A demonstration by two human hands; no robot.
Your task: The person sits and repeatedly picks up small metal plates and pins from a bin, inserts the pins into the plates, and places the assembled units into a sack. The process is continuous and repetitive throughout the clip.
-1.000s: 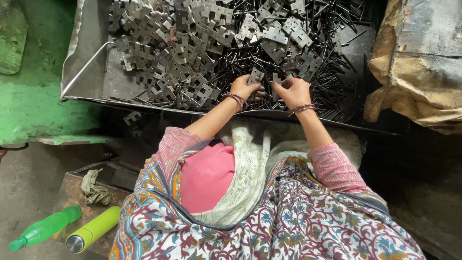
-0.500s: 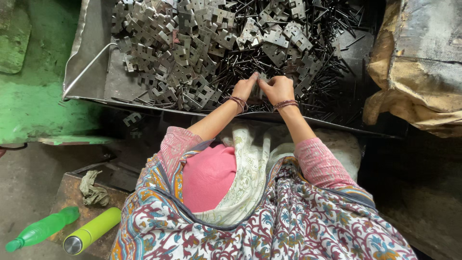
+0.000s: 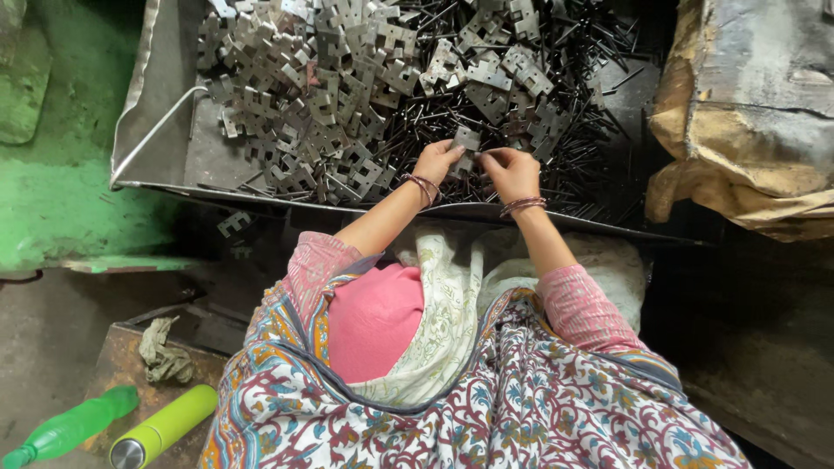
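Metal plates (image 3: 347, 95), flat, notched and dull grey, are heaped with thin dark pins (image 3: 573, 165) in a sheet-metal tray (image 3: 165, 113). Green-stained concrete lies at nine o'clock, worn sacking (image 3: 747, 113) at three. One plate (image 3: 466, 139) is pinched between left hand (image 3: 434, 161) and right hand (image 3: 512, 172), fingers curled, at twelve o'clock.

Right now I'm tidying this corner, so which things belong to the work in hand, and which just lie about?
In use:
left hand and right hand, together holding a notched metal plate
pile of metal plates
thin dark rods
metal tray

Lying about:
green plastic bottle
lime flask
rag
tan sack
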